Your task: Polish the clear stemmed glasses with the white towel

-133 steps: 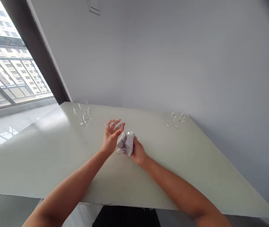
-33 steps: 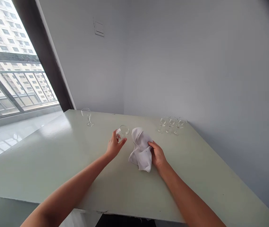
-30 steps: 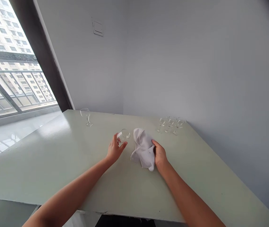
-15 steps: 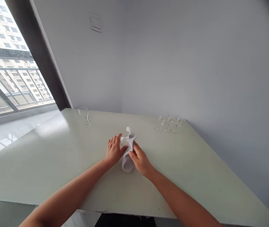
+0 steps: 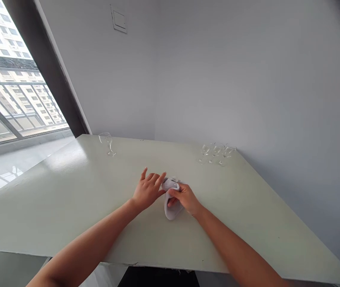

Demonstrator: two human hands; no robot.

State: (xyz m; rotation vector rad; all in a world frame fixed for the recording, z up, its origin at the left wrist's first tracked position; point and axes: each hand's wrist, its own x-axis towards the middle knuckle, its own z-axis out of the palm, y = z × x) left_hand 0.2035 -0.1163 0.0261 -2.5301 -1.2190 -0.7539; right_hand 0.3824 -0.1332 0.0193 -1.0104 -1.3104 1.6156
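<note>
My left hand has its thumb and index finger closed at the near end of a small clear wine glass, with its other fingers raised. Most of that glass is hidden by my hands and the cloth. A white cloth is gripped in my right hand; it is bunched against the glass, and a fold hangs below the fingers. Both hands meet over the middle of the table.
One stemmed glass stands upright on the pale table at the back left. Three similar glasses stand together at the back right, near the grey wall. A window lies to the left.
Earlier, two glasses stood at the left and two at the right; now one and three. The cloth, held apart from the glass a second ago, has come against it, and the left hand has turned.
</note>
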